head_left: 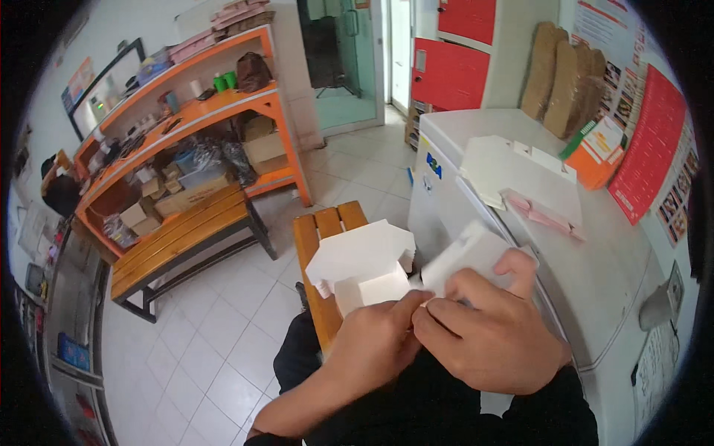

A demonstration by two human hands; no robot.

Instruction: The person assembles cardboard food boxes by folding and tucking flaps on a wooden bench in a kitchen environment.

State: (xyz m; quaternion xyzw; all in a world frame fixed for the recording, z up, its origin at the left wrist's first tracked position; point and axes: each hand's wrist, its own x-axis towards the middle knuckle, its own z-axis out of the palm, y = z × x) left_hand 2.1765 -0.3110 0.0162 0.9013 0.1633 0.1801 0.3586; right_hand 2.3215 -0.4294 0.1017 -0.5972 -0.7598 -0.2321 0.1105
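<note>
Between my hands is a white paperboard carton, partly folded and somewhat smeared by motion. My right hand is closed on it, with the fingers bent over its near edge. At the carton's lower left corner my left hand pinches the board, thumb and fingers pressed together close to the right fingertips. Just beyond my left hand, an assembled white box stands with its lid raised on a slatted wooden bench. My hands hide part of the carton.
To the right, a white chest freezer carries flat white carton blanks, a folded pink-edged piece and wrapped brown packs. Another wooden bench stands before an orange shelf at left. Red lockers are behind.
</note>
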